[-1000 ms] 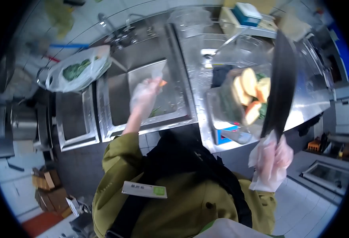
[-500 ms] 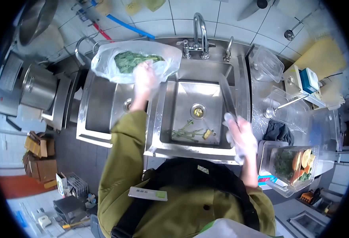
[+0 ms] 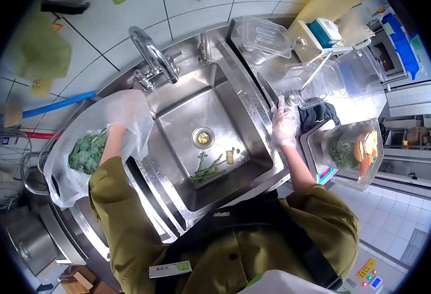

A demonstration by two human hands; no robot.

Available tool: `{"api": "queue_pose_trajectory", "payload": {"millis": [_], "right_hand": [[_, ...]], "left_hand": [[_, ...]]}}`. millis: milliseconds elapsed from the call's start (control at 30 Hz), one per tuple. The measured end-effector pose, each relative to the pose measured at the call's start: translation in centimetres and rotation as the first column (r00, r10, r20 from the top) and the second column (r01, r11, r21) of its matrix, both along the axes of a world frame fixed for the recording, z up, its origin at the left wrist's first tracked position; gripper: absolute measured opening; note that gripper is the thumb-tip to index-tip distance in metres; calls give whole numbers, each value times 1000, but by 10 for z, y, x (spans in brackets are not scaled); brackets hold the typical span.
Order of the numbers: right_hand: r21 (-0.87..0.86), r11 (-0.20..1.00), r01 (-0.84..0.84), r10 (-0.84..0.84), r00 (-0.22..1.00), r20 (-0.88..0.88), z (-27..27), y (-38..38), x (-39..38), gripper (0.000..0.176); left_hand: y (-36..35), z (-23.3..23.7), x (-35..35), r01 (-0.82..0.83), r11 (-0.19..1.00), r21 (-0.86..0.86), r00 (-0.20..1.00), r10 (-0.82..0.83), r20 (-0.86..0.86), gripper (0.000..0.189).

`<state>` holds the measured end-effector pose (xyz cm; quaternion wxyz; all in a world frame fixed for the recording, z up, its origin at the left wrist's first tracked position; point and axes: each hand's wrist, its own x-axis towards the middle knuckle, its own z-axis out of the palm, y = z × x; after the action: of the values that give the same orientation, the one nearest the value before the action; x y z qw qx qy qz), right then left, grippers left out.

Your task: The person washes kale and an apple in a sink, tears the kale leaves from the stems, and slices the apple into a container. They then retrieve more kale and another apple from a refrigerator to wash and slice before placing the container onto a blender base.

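Note:
My left hand (image 3: 113, 133) is pushed inside a translucent plastic bag (image 3: 78, 147) of leafy greens (image 3: 85, 153), left of the sink; its fingers are hidden by the bag. My gloved right hand (image 3: 284, 128) rests on the right rim of the steel sink (image 3: 245, 105) and grips a knife (image 3: 267, 90) whose dark blade lies along the rim, pointing away from me. In the basin, green stems (image 3: 206, 170) and a small orange piece (image 3: 229, 157) lie near the drain (image 3: 203, 138).
A faucet (image 3: 151, 51) arches over the basin. Right of the sink are a dark cloth (image 3: 318, 113), empty clear containers (image 3: 267, 34), and a clear tub of cut vegetables (image 3: 355, 152). A steel pot (image 3: 24, 240) stands at lower left.
My left hand went from the bag's mouth into the bag. My right hand carried the knife from the sink's front edge to its right rim. My head turned.

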<state>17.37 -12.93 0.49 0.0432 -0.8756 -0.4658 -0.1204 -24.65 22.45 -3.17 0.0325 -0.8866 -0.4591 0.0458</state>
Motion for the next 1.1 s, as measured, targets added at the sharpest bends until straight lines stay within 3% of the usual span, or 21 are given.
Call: {"api": "queue_pose_trajectory", "payload": {"millis": [100, 200, 267, 333, 400, 467, 567, 600, 700, 800, 833, 867, 933, 967, 1033, 1100], "right_hand": [[-82, 995, 52, -52, 999, 2, -12, -4, 13, 53], [-51, 998, 48, -49, 998, -26, 0, -2, 12, 47], [97, 995, -26, 24, 1000, 19, 16, 0, 3, 45], [276, 939, -204, 155, 969, 190, 22, 10, -8, 45], [402, 874, -274, 296, 955, 9, 45, 40, -37, 40], [508, 753, -419, 460, 887, 50, 34, 74, -46, 34], [508, 749, -426, 579, 794, -187, 35, 134, -59, 27], [497, 755, -429, 590, 774, -228, 32, 152, -63, 26], [523, 659, -540, 671, 737, -84, 31, 200, -74, 26], [577, 552, -602, 755, 655, -39, 27, 238, -88, 28], [557, 498, -665, 821, 568, -56, 33, 242, -103, 25], [327, 533, -780, 841, 447, -304, 55, 242, -121, 44], [499, 374, -782, 909, 202, -364, 39, 237, -166, 67], [611, 311, -728, 900, 18, -437, 27, 238, -191, 75], [759, 330, -561, 848, -178, -500, 8, 242, -222, 71], [813, 458, -360, 807, -215, -550, -4, 246, -243, 48]], "left_hand": [[-4, 20, 23, -169, 974, -150, 985, 160, -70, 42], [2, 25, 22, -208, 959, -190, 976, 193, -98, 42], [3, 25, 21, -208, 957, -201, 977, 193, -93, 42], [3, 20, 25, -206, 954, -219, 978, 191, -85, 42], [-2, 17, 31, -201, 948, -246, 979, 191, -66, 43], [-10, 22, 28, -193, 939, -285, 981, 194, -25, 43], [-29, 51, 5, -169, 908, -384, 972, 218, 88, 43], [-37, 66, -2, -160, 886, -435, 961, 241, 138, 43], [-62, 118, -20, -112, 742, -662, 860, 405, 309, 44], [-95, 164, -25, 42, 486, -873, 620, 672, 404, 44], [-106, 175, -23, 122, 402, -908, 520, 753, 403, 44], [-115, 179, -15, 202, 329, -923, 427, 818, 385, 44], [-127, 177, 6, 345, 233, -909, 270, 903, 334, 45], [-130, 174, 16, 398, 204, -895, 210, 929, 305, 45], [-138, 173, 23, 463, 196, -864, 111, 955, 275, 45], [-150, 185, 15, 489, 223, -843, 38, 960, 276, 46]]}}
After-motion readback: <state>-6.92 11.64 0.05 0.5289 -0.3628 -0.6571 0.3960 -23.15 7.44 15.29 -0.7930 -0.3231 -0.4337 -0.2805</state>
